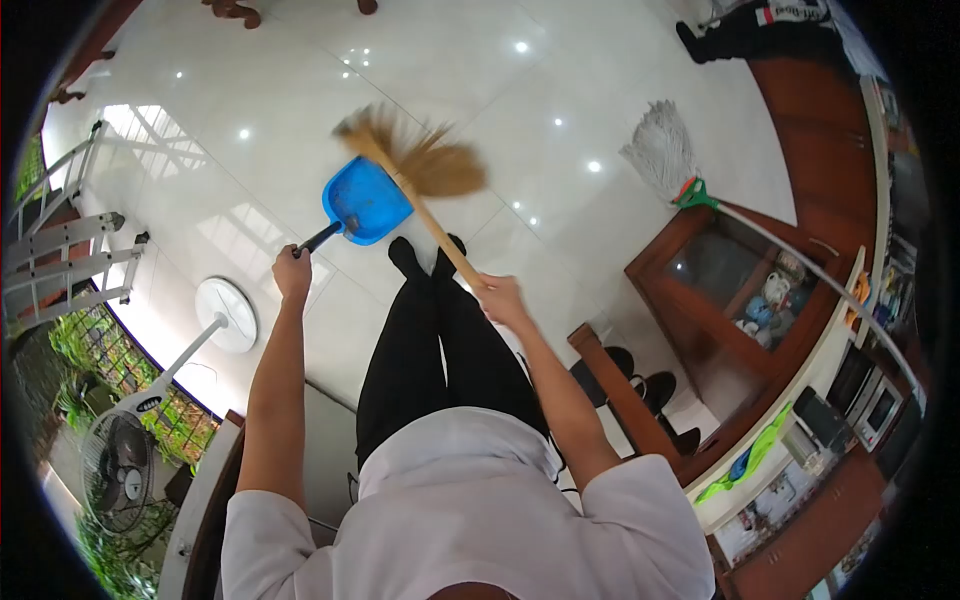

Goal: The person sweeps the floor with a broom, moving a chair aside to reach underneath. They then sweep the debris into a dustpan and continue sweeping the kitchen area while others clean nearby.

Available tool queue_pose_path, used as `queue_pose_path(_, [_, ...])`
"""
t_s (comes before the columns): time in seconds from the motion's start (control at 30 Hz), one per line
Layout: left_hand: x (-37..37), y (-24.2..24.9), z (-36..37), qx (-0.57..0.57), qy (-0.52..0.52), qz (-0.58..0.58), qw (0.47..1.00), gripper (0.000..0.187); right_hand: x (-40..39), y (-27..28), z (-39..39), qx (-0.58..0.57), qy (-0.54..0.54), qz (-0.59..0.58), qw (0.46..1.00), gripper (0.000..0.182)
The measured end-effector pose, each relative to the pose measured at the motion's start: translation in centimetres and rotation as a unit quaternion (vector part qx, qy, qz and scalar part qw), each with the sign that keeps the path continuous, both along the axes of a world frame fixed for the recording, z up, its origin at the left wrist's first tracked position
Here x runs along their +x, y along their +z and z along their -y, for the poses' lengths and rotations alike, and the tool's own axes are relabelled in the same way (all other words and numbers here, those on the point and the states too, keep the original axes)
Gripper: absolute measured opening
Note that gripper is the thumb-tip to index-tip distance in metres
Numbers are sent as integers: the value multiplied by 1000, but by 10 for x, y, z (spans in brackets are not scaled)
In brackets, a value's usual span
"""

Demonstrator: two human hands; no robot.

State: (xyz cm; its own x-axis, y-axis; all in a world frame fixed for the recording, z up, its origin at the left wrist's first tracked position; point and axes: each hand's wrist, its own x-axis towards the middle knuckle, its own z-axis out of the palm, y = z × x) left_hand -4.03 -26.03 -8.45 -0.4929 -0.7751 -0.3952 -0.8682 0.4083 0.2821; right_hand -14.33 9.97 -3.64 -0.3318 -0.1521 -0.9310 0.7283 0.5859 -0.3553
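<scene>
My left hand [292, 270] is closed around the black handle of a blue dustpan [367, 200], which rests on the glossy tiled floor with some dark debris in its pan. My right hand [502, 300] grips the light wooden handle of a broom [437, 230]. The broom's brown bristles [435, 162] are fanned out and blurred, just above and to the right of the dustpan in the view. Part of the broom head overlaps the dustpan's upper edge.
A string mop [660, 150] with a green clamp lies at the right, near a wooden glass-door cabinet [700, 290]. At the left are a standing fan [120, 470], its round white base [226, 314] and a metal ladder [75, 245]. A person's dark-clothed leg [745, 38] shows at the top right.
</scene>
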Motion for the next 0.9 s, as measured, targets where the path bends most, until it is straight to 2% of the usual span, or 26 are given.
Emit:
queue_pose_path(0.07, [-1,4,6,20,17,11,1000,30,-14,28,-49,-53,-105,-26,993,32])
queue_pose_path(0.1, [2,7,10,21,25,-3,999,30,-27,64,-71,-63,-81,-28,994,33])
queue_pose_path(0.2, [33,1,26,42,26,-18,999,31,-43,159,-122,33,-114,-91,989,38])
queue_pose_path(0.27, [50,7,32,40,39,-37,998,31,-44,190,-150,61,-131,-149,978,38])
queue_pose_path(0.33, [69,15,29,38,54,-44,997,32,-55,195,-156,76,-129,-167,974,38])
queue_pose_path(0.4, [84,22,22,78,134,-72,985,32,-70,170,-157,99,-210,-230,945,32])
queue_pose_path(0.47, [94,26,13,99,167,-87,977,35,-110,116,-150,86,-184,-270,941,23])
queue_pose_path(0.53, [92,25,5,149,291,-126,937,35,-175,36,-149,123,-102,-313,936,12])
queue_pose_path(0.6, [77,30,-2,164,378,-150,899,35,-250,-30,-119,184,-105,-317,924,13])
queue_pose_path(0.73, [36,39,-6,153,437,-144,875,35,-398,-158,-30,230,-16,-284,931,18])
queue_pose_path(0.77, [28,39,-6,151,452,-139,868,35,-420,-163,10,257,-16,-276,926,18])
queue_pose_path(0.8, [21,38,-4,148,466,-135,862,35,-440,-183,41,183,-99,-261,943,21])
queue_pose_path(0.83, [17,33,-2,144,468,-134,862,35,-439,-140,95,183,-76,-306,931,21])
queue_pose_path(0.9, [12,23,1,129,486,-145,852,33,-458,-124,155,170,69,-343,921,18])
